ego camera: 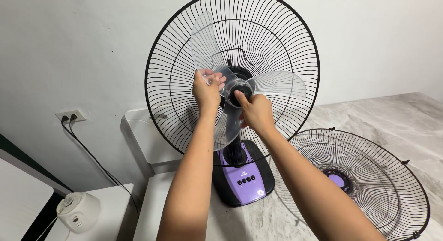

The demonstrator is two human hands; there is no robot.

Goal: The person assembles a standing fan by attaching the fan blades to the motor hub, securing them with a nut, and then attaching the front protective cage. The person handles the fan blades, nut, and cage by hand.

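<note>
— So, what lies nearest?

— At five o'clock the loose front grille (364, 181) lies flat on the marble tabletop (397, 116). At six stands the fan's purple and black base (243, 176).

— And the hands?

— Both are raised at twelve o'clock. The left hand (206, 91) pinches a clear blade (205, 47) near its root, fingers curled around its edge. The right hand (255, 111) is closed on the black cap (241, 91) at the hub, fingertips gripping it.

— Behind them?

— The rear grille (295, 38) stands upright, then the white wall (69, 51), with a socket (70, 116) at nine o'clock.
</note>
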